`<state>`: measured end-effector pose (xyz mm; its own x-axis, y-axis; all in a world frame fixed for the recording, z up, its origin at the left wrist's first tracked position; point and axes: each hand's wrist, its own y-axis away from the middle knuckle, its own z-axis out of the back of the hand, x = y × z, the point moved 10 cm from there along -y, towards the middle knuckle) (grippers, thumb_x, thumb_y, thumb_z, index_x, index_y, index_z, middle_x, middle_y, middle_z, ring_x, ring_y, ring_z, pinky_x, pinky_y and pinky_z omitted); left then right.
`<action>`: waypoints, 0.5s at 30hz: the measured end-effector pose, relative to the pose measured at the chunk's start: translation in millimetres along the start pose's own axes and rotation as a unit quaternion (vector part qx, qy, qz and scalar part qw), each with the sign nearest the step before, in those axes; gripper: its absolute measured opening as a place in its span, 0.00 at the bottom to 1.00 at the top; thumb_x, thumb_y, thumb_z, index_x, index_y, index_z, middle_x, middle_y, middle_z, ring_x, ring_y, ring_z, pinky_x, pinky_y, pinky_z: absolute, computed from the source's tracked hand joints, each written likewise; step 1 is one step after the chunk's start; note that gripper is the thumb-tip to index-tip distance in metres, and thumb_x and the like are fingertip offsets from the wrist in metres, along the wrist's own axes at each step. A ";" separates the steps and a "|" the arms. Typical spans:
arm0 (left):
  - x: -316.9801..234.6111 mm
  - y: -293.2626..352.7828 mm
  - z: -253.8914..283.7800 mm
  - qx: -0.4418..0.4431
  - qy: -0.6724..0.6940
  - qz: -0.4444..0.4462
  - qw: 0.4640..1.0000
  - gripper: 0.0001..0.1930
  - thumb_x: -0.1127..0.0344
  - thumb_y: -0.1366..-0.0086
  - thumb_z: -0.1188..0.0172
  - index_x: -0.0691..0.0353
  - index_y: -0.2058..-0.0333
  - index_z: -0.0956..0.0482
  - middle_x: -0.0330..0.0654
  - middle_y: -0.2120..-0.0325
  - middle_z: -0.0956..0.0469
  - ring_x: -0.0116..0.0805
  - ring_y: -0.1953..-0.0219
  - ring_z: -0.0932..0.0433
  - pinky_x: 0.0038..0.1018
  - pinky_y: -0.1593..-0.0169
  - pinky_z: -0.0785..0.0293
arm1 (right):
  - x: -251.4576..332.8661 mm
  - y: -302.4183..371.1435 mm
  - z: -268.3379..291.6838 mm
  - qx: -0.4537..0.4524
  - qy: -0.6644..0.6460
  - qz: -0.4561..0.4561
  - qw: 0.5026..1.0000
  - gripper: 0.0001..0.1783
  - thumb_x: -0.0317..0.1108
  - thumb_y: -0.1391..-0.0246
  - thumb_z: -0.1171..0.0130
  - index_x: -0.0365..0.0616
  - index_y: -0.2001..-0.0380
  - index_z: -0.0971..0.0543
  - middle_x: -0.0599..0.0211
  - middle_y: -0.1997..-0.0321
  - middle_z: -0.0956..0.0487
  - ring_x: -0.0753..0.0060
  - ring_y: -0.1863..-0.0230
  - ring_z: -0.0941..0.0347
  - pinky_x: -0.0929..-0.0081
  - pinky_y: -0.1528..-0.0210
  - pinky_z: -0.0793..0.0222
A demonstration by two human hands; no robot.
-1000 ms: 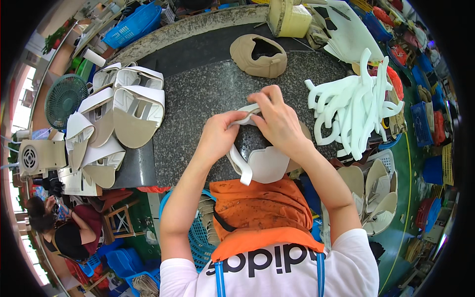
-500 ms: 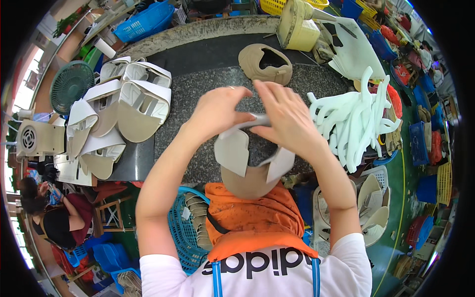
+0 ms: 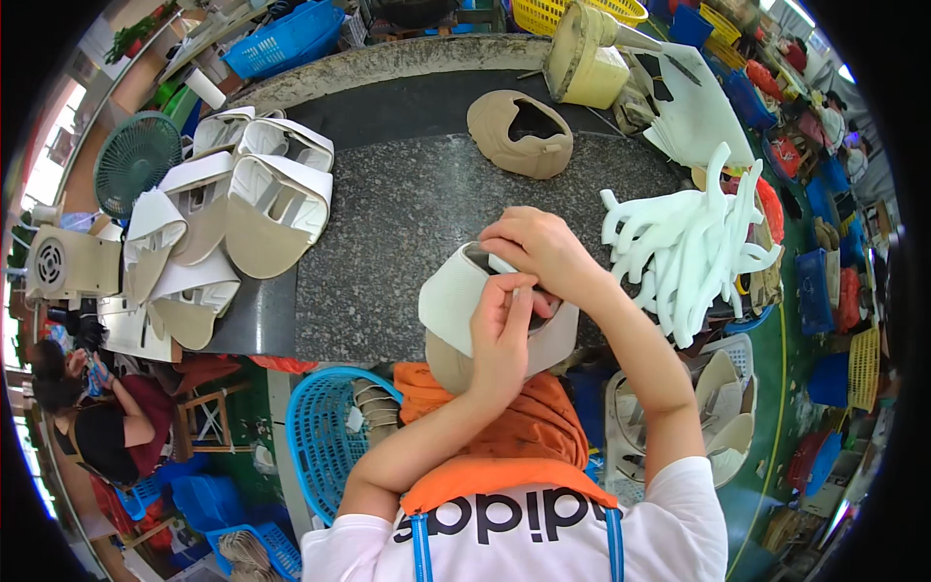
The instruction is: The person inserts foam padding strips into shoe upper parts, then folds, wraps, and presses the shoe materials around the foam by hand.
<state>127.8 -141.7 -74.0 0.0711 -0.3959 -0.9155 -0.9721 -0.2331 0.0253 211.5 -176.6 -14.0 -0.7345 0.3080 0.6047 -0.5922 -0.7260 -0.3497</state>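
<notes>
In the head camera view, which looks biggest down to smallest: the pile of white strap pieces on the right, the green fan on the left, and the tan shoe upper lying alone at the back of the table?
1. Pile of white strap pieces: largest.
2 and 3. Green fan and tan shoe upper: they look about alike, so I won't rank them. The fan sits near the bent rim of the picture, which makes it unsure.

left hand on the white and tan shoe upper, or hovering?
Touching. The head view shows the left hand pressed flat on the white and tan shoe upper, fingers curled over its edge; the right hand grips it from above.
</notes>
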 end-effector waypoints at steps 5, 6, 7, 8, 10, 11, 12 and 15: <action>-71.5 -18.2 50.3 -0.047 -0.463 -0.174 0.868 0.08 0.73 0.35 0.46 0.64 0.58 0.31 0.42 0.74 0.21 0.24 0.73 0.23 0.21 0.69 0.28 | 3.5 11.0 15.0 -0.046 0.007 0.030 0.998 0.10 0.34 0.50 0.42 0.40 0.66 0.21 0.61 0.70 0.27 0.55 0.64 0.28 0.62 0.62 0.31; -74.7 -18.1 50.1 -0.039 -0.498 -0.190 0.845 0.07 0.74 0.37 0.44 0.64 0.61 0.29 0.41 0.76 0.21 0.23 0.74 0.23 0.21 0.69 0.28 | 5.1 9.6 14.7 -0.047 0.002 0.032 0.998 0.10 0.34 0.50 0.42 0.40 0.66 0.21 0.61 0.70 0.27 0.55 0.64 0.28 0.62 0.62 0.31; -74.9 -18.7 51.7 -0.039 -0.502 -0.189 0.843 0.07 0.74 0.37 0.44 0.64 0.61 0.29 0.41 0.76 0.21 0.23 0.74 0.23 0.21 0.69 0.28 | 11.0 8.8 10.0 -0.025 0.021 0.038 0.999 0.09 0.34 0.50 0.42 0.40 0.67 0.22 0.60 0.71 0.27 0.55 0.64 0.28 0.62 0.62 0.31; -77.1 -19.0 51.9 -0.040 -0.483 -0.201 0.851 0.05 0.74 0.38 0.44 0.64 0.63 0.28 0.41 0.76 0.21 0.23 0.75 0.23 0.20 0.69 0.29 | 15.8 8.3 5.2 -0.004 0.040 0.045 0.998 0.08 0.33 0.51 0.42 0.41 0.69 0.22 0.60 0.71 0.28 0.55 0.65 0.29 0.61 0.62 0.31; -81.7 -18.5 49.5 -0.043 -0.451 -0.181 0.873 0.03 0.75 0.40 0.42 0.65 0.67 0.26 0.40 0.77 0.21 0.23 0.76 0.23 0.20 0.71 0.29 | 15.0 5.7 4.3 0.001 0.056 0.027 0.998 0.08 0.33 0.51 0.42 0.41 0.69 0.22 0.60 0.71 0.28 0.55 0.64 0.28 0.61 0.62 0.31; -81.1 -17.8 50.3 -0.039 -0.454 -0.180 0.872 0.03 0.75 0.40 0.42 0.65 0.67 0.26 0.40 0.77 0.21 0.23 0.76 0.23 0.20 0.71 0.29 | 11.6 4.7 2.9 0.010 0.077 0.010 0.997 0.08 0.32 0.51 0.42 0.40 0.69 0.23 0.59 0.72 0.29 0.55 0.64 0.28 0.61 0.62 0.31; -79.2 -17.0 49.2 -0.021 -0.468 -0.183 0.864 0.03 0.74 0.41 0.42 0.65 0.67 0.25 0.40 0.77 0.21 0.24 0.76 0.23 0.21 0.70 0.29 | 9.8 4.0 1.5 0.004 0.085 0.006 0.996 0.06 0.31 0.51 0.42 0.41 0.70 0.24 0.59 0.72 0.29 0.54 0.65 0.28 0.61 0.61 0.31; -79.4 -18.1 44.0 -0.011 -0.507 -0.175 0.844 0.04 0.74 0.42 0.41 0.64 0.67 0.24 0.42 0.77 0.21 0.27 0.76 0.22 0.23 0.70 0.28 | 10.2 1.9 2.8 -0.012 0.087 0.000 0.996 0.05 0.31 0.51 0.44 0.42 0.70 0.23 0.59 0.70 0.28 0.53 0.64 0.28 0.60 0.60 0.31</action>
<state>129.9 -67.0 -19.4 0.1132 0.6618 -0.7411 -0.9260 -0.2000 -0.3201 203.9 -176.6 -6.5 -0.7790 0.4120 0.4727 -0.5992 -0.7112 -0.3676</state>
